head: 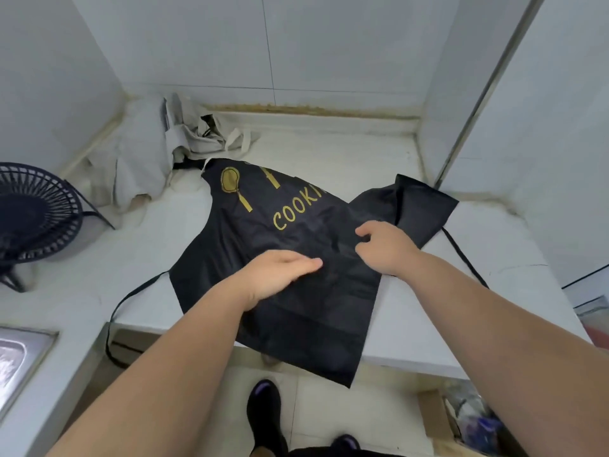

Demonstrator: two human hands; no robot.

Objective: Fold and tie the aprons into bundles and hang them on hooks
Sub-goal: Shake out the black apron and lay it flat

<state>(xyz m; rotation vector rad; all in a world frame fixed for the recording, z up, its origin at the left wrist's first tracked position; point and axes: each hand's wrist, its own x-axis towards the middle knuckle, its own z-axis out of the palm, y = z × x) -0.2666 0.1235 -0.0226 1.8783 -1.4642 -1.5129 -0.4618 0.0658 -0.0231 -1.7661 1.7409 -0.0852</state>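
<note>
Counter: fan, grey apron, black apron

black apron: matt cloth | counter: smooth stone | sink: shiny metal

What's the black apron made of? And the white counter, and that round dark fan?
The black apron looks like thin woven cloth with a matte finish, maybe polyester: it creases softly and folds over itself. The counter looks like pale stone or a stone-like slab, smooth, with a faint sheen and grey veins. The fan has a cage of thin dark ribs, either plastic or painted metal; the picture doesn't settle which.
</note>
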